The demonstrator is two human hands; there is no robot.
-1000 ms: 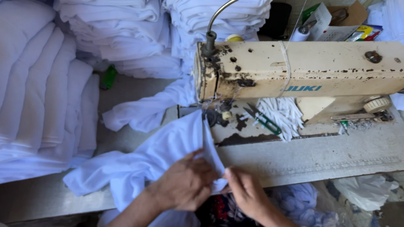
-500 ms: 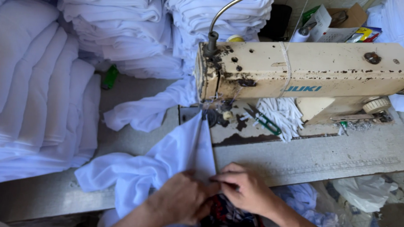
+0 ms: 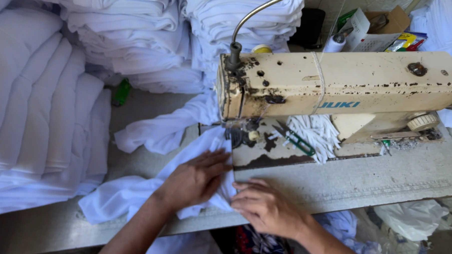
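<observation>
A: Nearest first — what are the hands doing?

B: Two hands, both low in the view. The left hand (image 3: 196,180) lies flat, fingers spread, pressing down on a white garment piece (image 3: 148,192) that rests on the worn grey table (image 3: 364,179). The right hand (image 3: 263,206) is curled at the cloth's near edge; it seems to pinch that edge between thumb and fingers, though the grip itself is partly hidden.

A: Where does the cloth sit against the machine?

B: Its far corner reaches up beside the needle area (image 3: 240,135) of the one cream, rust-spotted sewing machine (image 3: 337,88), just left of the machine's bed.

A: So which step is this, would you say?

B: I'd judge it as lining up and flattening the piece in front of the presser foot. The move that follows would call for keeping the edge straight and the layers flat as it slides under the needle.

A: And the counts, going outward?

B: One pair of green-handled snips (image 3: 295,139) on the bed, one bundle of white strips (image 3: 316,135) touching it, one loose white cloth (image 3: 166,130) left of the machine, one small green object (image 3: 121,92) by the stacks, one bent lamp neck (image 3: 255,15). At least three stacks of folded white garments (image 3: 61,106) fill the left and back; their exact number I cannot tell
</observation>
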